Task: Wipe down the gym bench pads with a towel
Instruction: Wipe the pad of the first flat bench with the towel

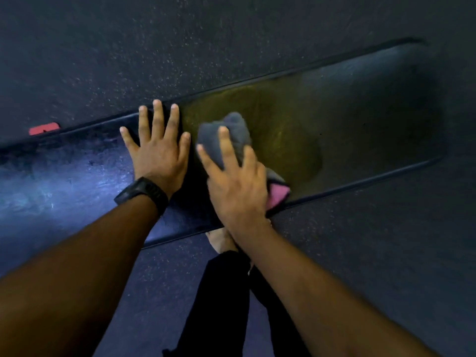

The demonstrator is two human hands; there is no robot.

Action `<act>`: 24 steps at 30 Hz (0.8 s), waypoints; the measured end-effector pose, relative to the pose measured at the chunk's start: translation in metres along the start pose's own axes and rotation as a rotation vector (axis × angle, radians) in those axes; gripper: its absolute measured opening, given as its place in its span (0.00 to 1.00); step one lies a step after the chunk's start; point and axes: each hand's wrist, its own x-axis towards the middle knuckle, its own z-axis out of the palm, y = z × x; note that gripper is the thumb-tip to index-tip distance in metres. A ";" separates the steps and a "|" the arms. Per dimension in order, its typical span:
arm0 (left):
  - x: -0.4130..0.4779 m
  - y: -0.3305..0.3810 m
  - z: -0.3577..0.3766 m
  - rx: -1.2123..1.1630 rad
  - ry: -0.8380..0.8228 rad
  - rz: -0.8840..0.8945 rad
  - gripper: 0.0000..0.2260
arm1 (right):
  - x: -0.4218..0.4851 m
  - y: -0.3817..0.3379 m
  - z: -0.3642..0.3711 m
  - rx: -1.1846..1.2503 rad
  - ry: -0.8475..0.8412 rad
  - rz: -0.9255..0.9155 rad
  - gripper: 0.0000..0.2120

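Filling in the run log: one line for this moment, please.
left hand: flat on bench pad | right hand: presses grey towel on pad | stage: wiping

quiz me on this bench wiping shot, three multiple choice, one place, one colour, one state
1. Where is the towel? A on a shelf B under the right hand on the bench pad C in a bucket
2. The towel is mostly: A grey B white C green
3. The left hand is: A a fist B holding the towel C flat on the bench pad, fingers spread
Answers: 1 B, the right hand presses it on the bench pad. 2 A, grey cloth, pink corner showing. 3 C, palm down, fingers straight.
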 end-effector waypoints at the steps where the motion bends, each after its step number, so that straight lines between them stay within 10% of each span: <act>1: 0.000 0.002 0.001 -0.001 -0.002 -0.009 0.25 | 0.022 0.002 0.000 0.001 -0.016 -0.077 0.25; 3: -0.002 0.007 0.002 -0.002 0.006 -0.028 0.25 | 0.070 0.027 -0.006 -0.088 -0.050 -0.147 0.27; 9: 0.001 0.027 0.002 -0.017 0.005 0.009 0.25 | 0.061 0.118 -0.037 -0.171 0.003 0.397 0.29; 14: 0.003 0.039 0.008 -0.006 0.010 -0.013 0.25 | -0.024 0.044 -0.014 -0.082 -0.008 0.194 0.31; 19: 0.005 0.041 0.012 0.009 0.040 -0.040 0.26 | 0.096 0.072 -0.017 -0.085 -0.036 -0.081 0.25; 24: 0.004 0.045 0.010 -0.010 0.045 -0.043 0.25 | 0.086 0.154 -0.037 -0.167 0.024 0.411 0.28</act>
